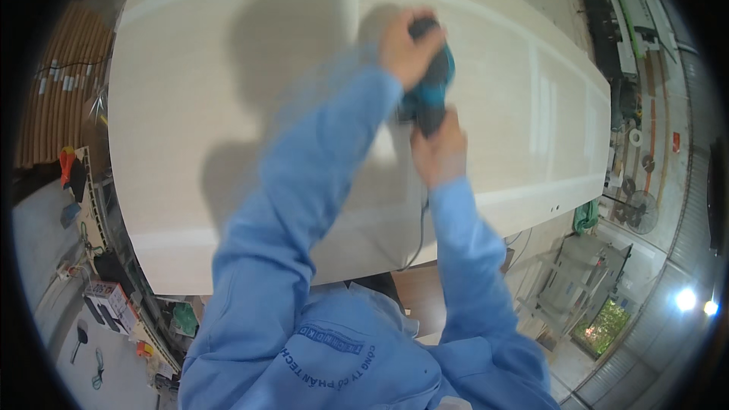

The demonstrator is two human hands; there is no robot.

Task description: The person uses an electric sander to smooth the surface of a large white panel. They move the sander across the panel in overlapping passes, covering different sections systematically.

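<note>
A teal and black corded power sander (433,95) rests on a large pale wooden panel (486,137), right of the panel's middle and toward its far side. My left hand (404,52) is closed over the dark front knob of the sander. Around its rear grip wraps my right hand (440,153), nearer to me. The tool's underside and the surface beneath it are hidden, and motion blurs the hands slightly. From the rear of the sander a dark cord (421,237) runs back over the panel's near edge.
At the left stand bundled brown lengths (64,87). Below them, a boxed item (111,305) is beside the workbench. To the right are a green cloth (586,215) near the panel's corner, a standing fan (642,211) and a grey metal frame (575,273).
</note>
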